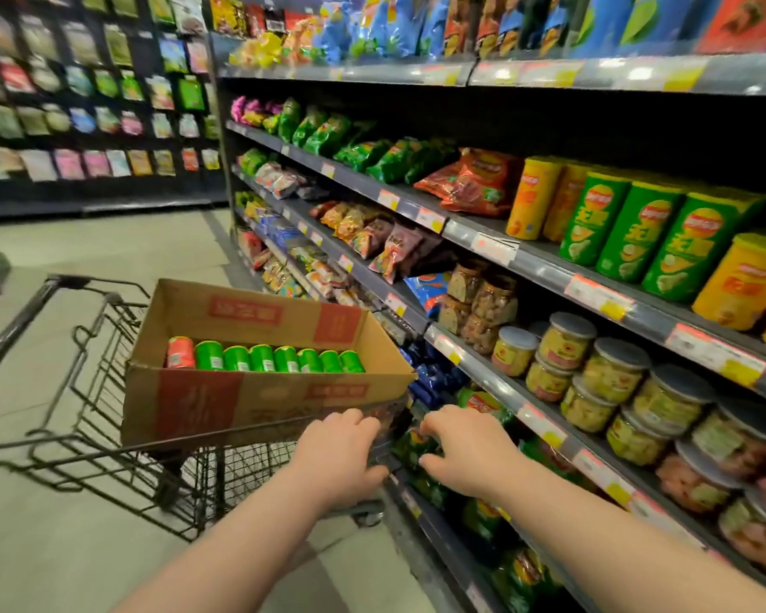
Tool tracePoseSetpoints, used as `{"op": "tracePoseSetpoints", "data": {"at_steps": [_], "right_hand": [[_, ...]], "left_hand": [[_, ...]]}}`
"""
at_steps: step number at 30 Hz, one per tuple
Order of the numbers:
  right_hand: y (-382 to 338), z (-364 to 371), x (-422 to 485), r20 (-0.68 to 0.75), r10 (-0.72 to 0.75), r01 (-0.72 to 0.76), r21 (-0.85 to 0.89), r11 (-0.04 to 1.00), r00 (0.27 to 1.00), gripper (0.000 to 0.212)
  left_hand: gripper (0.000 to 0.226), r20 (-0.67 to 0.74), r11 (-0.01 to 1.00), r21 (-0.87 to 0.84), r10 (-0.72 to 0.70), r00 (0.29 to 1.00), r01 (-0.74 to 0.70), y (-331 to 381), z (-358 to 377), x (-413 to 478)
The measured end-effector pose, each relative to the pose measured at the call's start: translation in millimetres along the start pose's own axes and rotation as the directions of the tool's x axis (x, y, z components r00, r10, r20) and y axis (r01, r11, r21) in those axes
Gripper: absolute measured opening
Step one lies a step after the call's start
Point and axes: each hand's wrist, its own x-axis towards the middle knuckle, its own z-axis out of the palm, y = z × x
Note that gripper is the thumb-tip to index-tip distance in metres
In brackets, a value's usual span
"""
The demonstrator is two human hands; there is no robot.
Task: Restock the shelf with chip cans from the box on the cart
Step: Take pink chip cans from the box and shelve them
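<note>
A cardboard box (257,402) rests open on top of a black wire cart (107,418). Inside it lies a row of several green chip cans (279,358) with one red can (180,352) at the left end. On the shelf (545,269) at the right stand green chip cans (637,234) between yellow chip cans (532,197). My left hand (341,453) is closed over the cart's near right rim, below the box. My right hand (465,453) hovers just right of the cart in front of the lower shelves, fingers apart, holding nothing.
Snack bags fill the upper and far shelves (372,157). Clear jars with grey lids (611,369) sit one shelf below the chip cans. Price tags (598,298) line the shelf edges. A wall of hanging packets (94,108) closes the aisle's far end. Tiled floor (63,546) lies left.
</note>
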Motion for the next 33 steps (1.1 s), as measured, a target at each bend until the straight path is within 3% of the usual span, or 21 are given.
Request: {"op": "tracePoseSetpoints", "data": {"at_steps": [9,17,33], "right_hand": [[-43.9,22.1,53.7,0.116,-0.136,0.142,-0.045,0.989,0.984,0.041],[-64.4,36.7,147.1,0.15,-0.283,0.287,-0.006,0.958,0.947,0.044],[-9.5,47.1,314.2,0.209,-0.375,0.354,0.13,0.926,0.903,0.04]], "left_hand": [[0.057,0.071,0.982,-0.045,-0.181,0.981,0.184,-57.5,29.7,-20.4],[0.055,0.121,0.929,-0.02,-0.364,0.924,0.369,-115.0,33.0,13.5],[0.06,0.254,0.855,0.016,-0.505,0.825,0.519,-159.8,43.0,137.9]]}}
